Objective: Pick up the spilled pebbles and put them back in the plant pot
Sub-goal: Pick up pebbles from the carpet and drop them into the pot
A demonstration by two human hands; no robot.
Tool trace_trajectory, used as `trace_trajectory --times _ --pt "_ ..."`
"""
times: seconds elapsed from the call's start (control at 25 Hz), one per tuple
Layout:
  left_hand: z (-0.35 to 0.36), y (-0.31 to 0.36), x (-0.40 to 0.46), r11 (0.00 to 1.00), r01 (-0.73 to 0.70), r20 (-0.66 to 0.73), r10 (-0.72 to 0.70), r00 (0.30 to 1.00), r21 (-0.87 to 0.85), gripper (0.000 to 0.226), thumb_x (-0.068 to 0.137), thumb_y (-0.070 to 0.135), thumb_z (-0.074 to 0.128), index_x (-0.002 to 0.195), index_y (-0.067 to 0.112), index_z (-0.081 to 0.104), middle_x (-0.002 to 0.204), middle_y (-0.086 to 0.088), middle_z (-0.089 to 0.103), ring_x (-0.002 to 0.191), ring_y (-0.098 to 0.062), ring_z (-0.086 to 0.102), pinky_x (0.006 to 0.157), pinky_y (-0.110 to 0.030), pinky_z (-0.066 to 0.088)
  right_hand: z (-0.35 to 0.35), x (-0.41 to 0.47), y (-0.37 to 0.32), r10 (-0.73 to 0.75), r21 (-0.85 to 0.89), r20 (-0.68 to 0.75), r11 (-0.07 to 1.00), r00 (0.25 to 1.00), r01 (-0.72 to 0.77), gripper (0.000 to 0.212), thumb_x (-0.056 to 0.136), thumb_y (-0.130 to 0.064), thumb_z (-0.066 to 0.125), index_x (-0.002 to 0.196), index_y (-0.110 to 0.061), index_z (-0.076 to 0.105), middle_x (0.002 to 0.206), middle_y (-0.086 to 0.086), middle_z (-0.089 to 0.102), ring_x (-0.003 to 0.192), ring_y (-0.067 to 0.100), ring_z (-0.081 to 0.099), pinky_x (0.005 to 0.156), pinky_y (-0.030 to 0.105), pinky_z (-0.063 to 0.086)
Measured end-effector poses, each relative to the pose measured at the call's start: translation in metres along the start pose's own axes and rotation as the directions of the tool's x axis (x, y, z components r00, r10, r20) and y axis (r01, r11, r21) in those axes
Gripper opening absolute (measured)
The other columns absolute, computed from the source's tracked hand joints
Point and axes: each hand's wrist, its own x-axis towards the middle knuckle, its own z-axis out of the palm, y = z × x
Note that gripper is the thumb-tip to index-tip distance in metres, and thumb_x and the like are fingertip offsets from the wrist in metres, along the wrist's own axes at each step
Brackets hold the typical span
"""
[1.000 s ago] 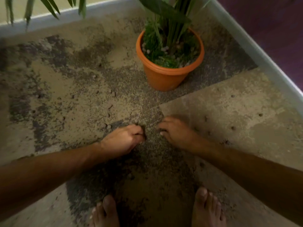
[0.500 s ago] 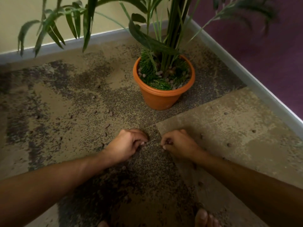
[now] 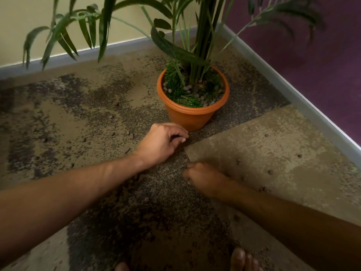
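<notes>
Smooth plastic pot on rough, gritty carpet

The orange plant pot (image 3: 190, 116), just beyond the left hand's curled fingers (image 3: 178, 133), looks like smooth, faintly shiny plastic. The floor (image 3: 263, 149) under both hands is matt, coarse carpet tile, mottled tan and dark. Scattered pebbles (image 3: 130, 134) left of those fingers look dull, rounded and earthy.
</notes>
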Motion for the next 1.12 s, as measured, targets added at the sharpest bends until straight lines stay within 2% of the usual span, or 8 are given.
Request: trace_trajectory --times 0.16,0.24,0.32,0.4,0.56,0.76,0.96,1.12 --pt "-0.011 0.008 0.016 1.0 0.031 -0.089 -0.031 0.996 -0.001 0.011 0.083 0.015 0.072 0.093 0.017 0.075 0.1 0.007 0.072 0.091 0.0 0.064 0.086 -0.011 0.047 -0.005 -0.004 0.018 0.189 0.326 -0.012 0.929 0.982 -0.175 0.007 0.084 -0.016 0.068 0.091 -0.015 0.07 0.092 0.002 0.069 0.1 0.021 0.061 0.082 0.026 0.044" --pt "-0.016 0.011 0.024 0.998 0.063 -0.164 -0.065 0.984 -0.016 0.013 0.082 0.018 0.072 0.095 0.019 0.074 0.099 0.012 0.07 0.091 0.001 0.064 0.084 -0.012 0.048 -0.018 -0.009 0.02 0.318 0.658 0.013 0.711 0.948 -0.248 0.008 0.082 -0.015 0.074 0.09 -0.013 0.072 0.081 0.002 0.073 0.085 0.022 0.071 0.079 0.029 0.053" --pt "-0.021 0.014 0.034 0.995 0.085 -0.233 -0.094 0.968 -0.05 0.013 0.082 0.019 0.073 0.095 0.02 0.074 0.096 0.015 0.068 0.086 0.003 0.064 0.079 -0.01 0.049 -0.044 -0.014 0.022 0.419 0.89 -0.063 0.435 0.906 -0.139 0.014 0.082 -0.009 0.074 0.095 -0.004 0.07 0.081 0.009 0.073 0.07 0.02 0.071 0.07 0.027 0.057" --pt "-0.028 0.016 0.044 0.992 0.095 -0.296 -0.117 0.948 -0.088 0.014 0.082 0.019 0.073 0.095 0.02 0.074 0.095 0.014 0.069 0.084 0.003 0.065 0.076 -0.01 0.051 -0.078 -0.02 0.029 0.522 0.952 -0.19 0.305 0.831 0.026 0.017 0.082 -0.006 0.073 0.098 0.0 0.068 0.078 0.01 0.071 0.064 0.014 0.069 0.062 0.021 0.056" --pt "-0.037 0.017 0.06 0.993 0.107 -0.321 -0.119 0.939 -0.054 0.015 0.082 0.017 0.072 0.097 0.018 0.074 0.095 0.011 0.069 0.081 0.006 0.062 0.074 -0.003 0.046 -0.132 -0.022 0.043 0.596 0.899 -0.41 0.391 0.691 0.196 0.015 0.082 -0.008 0.074 0.095 -0.002 0.069 0.076 0.005 0.07 0.067 0.016 0.071 0.068 0.026 0.06" --pt "-0.041 0.021 0.074 0.992 0.127 -0.252 -0.123 0.96 -0.001 0.022 0.084 0.018 0.07 0.106 0.016 0.072 0.109 0.001 0.072 0.094 0.0 0.061 0.077 0.003 0.039 -0.147 -0.009 0.049 0.576 0.699 -0.542 0.713 0.612 -0.052 0.02 0.083 -0.025 0.073 0.103 -0.021 0.074 0.088 -0.002 0.074 0.079 0.008 0.072 0.079 0.028 0.059" --pt "-0.036 0.018 0.047 0.998 -0.053 -0.314 0.064 0.947 0.045 0.02 0.09 0.018 0.063 0.109 0.014 0.069 0.114 0.0 0.068 0.101 -0.003 0.06 0.088 -0.01 0.045 -0.124 -0.028 0.06 0.611 0.743 -0.589 0.667 0.529 0.056 0.021 0.089 -0.013 0.066 0.109 -0.016 0.071 0.092 0.002 0.074 0.081 0.009 0.073 0.079 0.029 0.06" --pt "0.002 0.009 0.007 0.971 -0.215 -0.055 0.221 0.974 0.107 0.022 0.09 0.021 0.063 0.11 0.011 0.069 0.116 -0.005 0.067 0.109 -0.014 0.06 0.098 -0.028 0.045 -0.075 -0.055 0.081 0.626 0.756 -0.512 0.653 0.589 -0.036 0.009 0.087 -0.006 0.067 0.093 -0.014 0.07 0.074 -0.003 0.067 0.061 0.005 0.066 0.064 0.027 0.056"
